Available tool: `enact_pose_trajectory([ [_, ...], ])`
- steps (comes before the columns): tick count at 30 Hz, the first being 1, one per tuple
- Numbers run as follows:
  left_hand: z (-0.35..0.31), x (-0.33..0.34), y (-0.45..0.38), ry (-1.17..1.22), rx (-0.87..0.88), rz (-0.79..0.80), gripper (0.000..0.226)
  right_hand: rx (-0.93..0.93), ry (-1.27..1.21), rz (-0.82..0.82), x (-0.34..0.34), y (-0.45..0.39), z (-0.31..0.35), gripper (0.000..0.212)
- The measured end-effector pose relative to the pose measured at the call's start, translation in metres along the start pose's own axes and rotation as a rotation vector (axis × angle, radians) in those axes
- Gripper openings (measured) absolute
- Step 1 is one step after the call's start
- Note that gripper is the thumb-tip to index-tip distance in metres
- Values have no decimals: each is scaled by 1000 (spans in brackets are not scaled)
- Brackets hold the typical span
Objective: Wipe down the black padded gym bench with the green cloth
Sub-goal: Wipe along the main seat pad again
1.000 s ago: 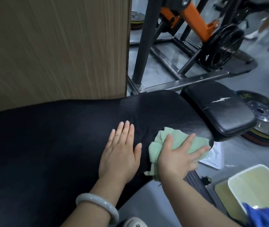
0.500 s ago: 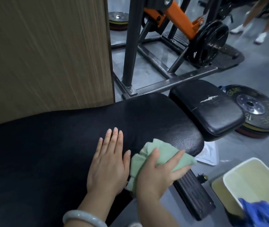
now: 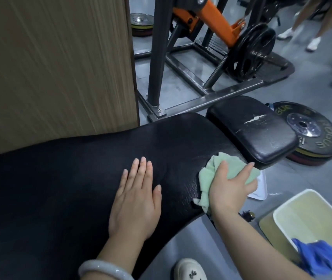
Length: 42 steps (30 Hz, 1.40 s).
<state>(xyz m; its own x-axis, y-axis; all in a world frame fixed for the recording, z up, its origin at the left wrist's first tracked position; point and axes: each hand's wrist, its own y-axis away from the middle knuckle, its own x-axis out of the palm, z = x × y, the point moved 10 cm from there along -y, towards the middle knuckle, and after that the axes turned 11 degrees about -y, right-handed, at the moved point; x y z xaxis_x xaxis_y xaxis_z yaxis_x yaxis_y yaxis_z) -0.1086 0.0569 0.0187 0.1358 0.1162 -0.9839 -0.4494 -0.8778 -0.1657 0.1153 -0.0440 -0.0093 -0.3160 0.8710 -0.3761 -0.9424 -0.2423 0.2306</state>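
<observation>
Legible markings: the black weight plate [image 3: 310, 131] lying flat on the floor to the right of the seat pad [image 3: 256, 128] carries raised letters. You can read "ROGUE" along its right rim and the fragment "GUE" along its upper left rim; a partial numeral near its lower left edge is too cut off to read. The upright plate [image 3: 252, 51] mounted on the orange-and-black machine [image 3: 207, 15] shows no readable text.

Your left hand [image 3: 135, 201] lies flat, palm down, on the black padded gym bench [image 3: 70, 178], with the four fingers together and pointing away from you and the thumb set out to the right. It holds nothing. A pale bangle [image 3: 102, 269] sits on that wrist.

Your right hand [image 3: 229, 188] is spread wide and pressed down on the green cloth [image 3: 211, 174], fingers fanned toward the right. The cloth is bunched beneath the palm at the bench's right end, on the rounded near edge, just beside the seat pad. Cloth folds show above and to the left of the hand.

The seat pad has a pale tear in its top surface. A white tub [image 3: 312, 217] stands on the floor at lower right, with a blue cloth [image 3: 320, 257] at its near edge. A white shoe [image 3: 189, 269] shows at the bottom edge. A wood-grain panel [image 3: 56, 63] stands behind the bench.
</observation>
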Motion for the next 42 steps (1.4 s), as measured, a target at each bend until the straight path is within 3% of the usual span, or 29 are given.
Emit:
enact_pose_trajectory([
  [7,2,-6,3,232,63,61,76,-120,-11,172,41,135,-21,72],
  [11,19,-8,35,66,207,148,62,-92,38,105,24,74,-12,74],
  [18,58,-18,84,-56,235,144,55,-54,113,67,1,-1,13,68],
  [25,71,-22,96,-10,165,97,54,-105,245,196,-2,-21,30,72],
  [30,72,-22,93,-32,141,80,52,-131,123,75,4,26,18,67],
  [37,72,-19,91,-30,147,67,51,-107,-74,176,36,141,-20,68],
  [42,73,-20,91,-4,133,69,50,-102,-87,238,40,144,-29,72],
])
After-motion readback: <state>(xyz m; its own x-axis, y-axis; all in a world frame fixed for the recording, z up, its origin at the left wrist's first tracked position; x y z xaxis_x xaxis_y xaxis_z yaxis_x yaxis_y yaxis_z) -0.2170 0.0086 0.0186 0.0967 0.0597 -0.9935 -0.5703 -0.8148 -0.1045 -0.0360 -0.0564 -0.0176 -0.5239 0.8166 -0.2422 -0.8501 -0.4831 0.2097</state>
